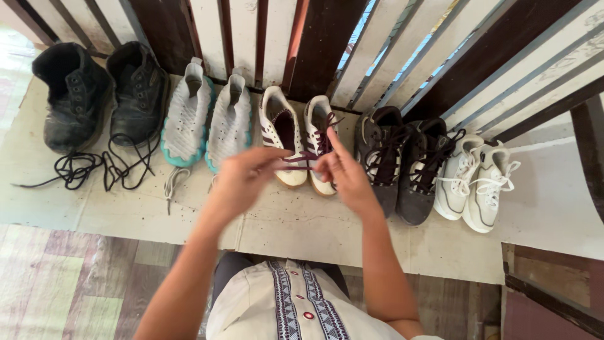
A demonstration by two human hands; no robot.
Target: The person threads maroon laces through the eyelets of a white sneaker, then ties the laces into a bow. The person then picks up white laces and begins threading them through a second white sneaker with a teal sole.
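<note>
A pair of cream sneakers with maroon stripes stands side by side against the slatted wall, the left shoe (280,133) and the right shoe (319,131). Maroon laces (309,155) run from the shoes to both hands. My left hand (242,178) pinches one lace end just in front of the left shoe's toe. My right hand (345,173) holds the other lace strand over the right shoe's toe, index finger raised. The hands nearly touch.
Black boots (75,94) with loose black laces (85,167) sit far left, then white knit sneakers (207,116). Dark grey sneakers (402,164) and white sneakers (478,182) stand to the right. All rest on a cardboard sheet (113,208).
</note>
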